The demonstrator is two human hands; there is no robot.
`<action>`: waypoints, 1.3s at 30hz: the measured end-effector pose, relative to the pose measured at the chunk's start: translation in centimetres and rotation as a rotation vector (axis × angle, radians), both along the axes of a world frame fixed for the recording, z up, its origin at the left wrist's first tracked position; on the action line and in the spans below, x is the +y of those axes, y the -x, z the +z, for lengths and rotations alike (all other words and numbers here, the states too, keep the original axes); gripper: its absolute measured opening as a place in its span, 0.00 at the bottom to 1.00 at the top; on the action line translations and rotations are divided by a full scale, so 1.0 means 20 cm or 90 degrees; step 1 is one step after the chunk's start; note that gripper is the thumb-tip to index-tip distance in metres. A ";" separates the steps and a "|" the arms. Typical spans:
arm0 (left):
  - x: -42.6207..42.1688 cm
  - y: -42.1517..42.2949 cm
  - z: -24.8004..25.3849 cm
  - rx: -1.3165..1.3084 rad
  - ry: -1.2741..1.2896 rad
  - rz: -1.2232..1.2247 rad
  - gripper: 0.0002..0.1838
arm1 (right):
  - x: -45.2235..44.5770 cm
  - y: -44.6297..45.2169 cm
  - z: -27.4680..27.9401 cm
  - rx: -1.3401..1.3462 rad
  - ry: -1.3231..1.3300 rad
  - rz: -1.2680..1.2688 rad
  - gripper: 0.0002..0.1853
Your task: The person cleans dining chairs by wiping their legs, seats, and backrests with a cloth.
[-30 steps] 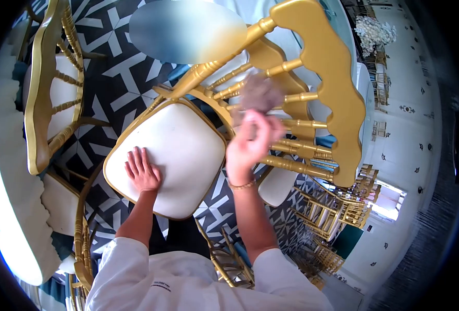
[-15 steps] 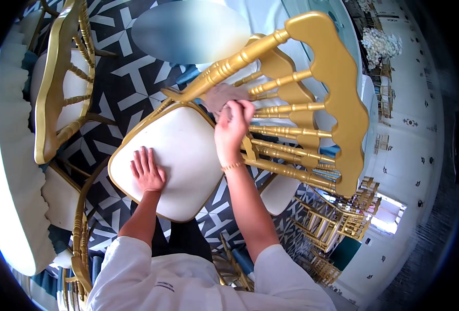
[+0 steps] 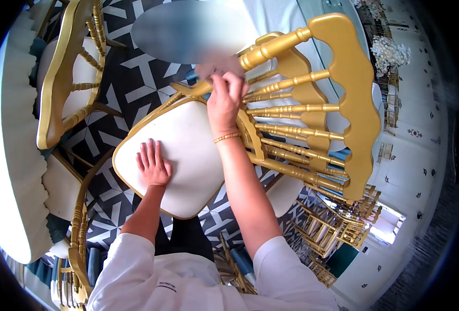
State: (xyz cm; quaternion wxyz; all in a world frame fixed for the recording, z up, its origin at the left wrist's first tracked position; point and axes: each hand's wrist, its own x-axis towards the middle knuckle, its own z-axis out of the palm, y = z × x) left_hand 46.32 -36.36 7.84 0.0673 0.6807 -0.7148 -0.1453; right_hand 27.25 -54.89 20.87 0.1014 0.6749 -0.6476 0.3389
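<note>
A gold chair with a white padded seat [image 3: 188, 150] stands in front of me, its spindled backrest [image 3: 361, 103] to the right. My left hand [image 3: 153, 165] lies flat on the seat with its fingers spread, holding nothing. With bent fingers my right hand [image 3: 225, 98] grips a brownish-grey cloth [image 3: 220, 65], which is smeared by motion. The cloth is against the gold side post of the backrest, near where it meets the seat's far corner. A beaded bracelet is on my right wrist.
Another gold chair [image 3: 53, 93] stands at the left beside a table with a white cloth [image 3: 6, 155]. Behind the backrest are another gold chair back and a glass-edged table. White flowers [image 3: 390, 54] are at the upper right, stacked gold chairs [image 3: 322, 228] at the lower right.
My right hand has moved with the cloth from the spindles to the lower backrest, then up onto the side post. My left hand stays flat on the seat.
</note>
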 end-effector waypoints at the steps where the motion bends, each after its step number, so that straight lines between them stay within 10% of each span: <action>1: 0.00 0.00 0.00 0.006 0.000 0.000 0.35 | 0.05 -0.01 -0.08 0.000 -0.055 0.009 0.14; 6: 0.00 0.00 0.01 0.028 0.026 0.015 0.36 | 0.26 -0.04 -0.26 -0.113 -0.352 0.025 0.16; 12: -0.01 0.00 0.04 0.030 0.000 0.009 0.35 | 0.04 -0.04 0.29 0.077 0.055 0.062 0.16; 17: 0.00 -0.01 0.02 0.025 -0.005 0.007 0.35 | 0.04 0.04 0.02 0.200 -0.340 0.207 0.10; 22: -0.01 -0.01 0.03 0.026 0.001 0.019 0.36 | 0.02 -0.05 -0.01 0.130 -0.315 0.218 0.08; 28: -0.01 -0.01 0.03 0.041 0.037 0.016 0.35 | -0.01 -0.08 -0.43 0.496 -0.293 0.256 0.12; 30: -0.01 -0.02 0.03 0.046 0.055 0.020 0.35 | -0.04 -0.13 -0.56 0.455 -0.326 0.258 0.11; 36: -0.01 -0.02 0.02 0.070 0.070 0.021 0.34 | -0.16 -0.48 -0.65 -0.518 -0.876 0.340 0.12; 39: 0.00 -0.02 -0.02 0.066 0.080 0.016 0.33 | -0.06 -0.71 -0.52 -0.416 -0.976 0.631 0.14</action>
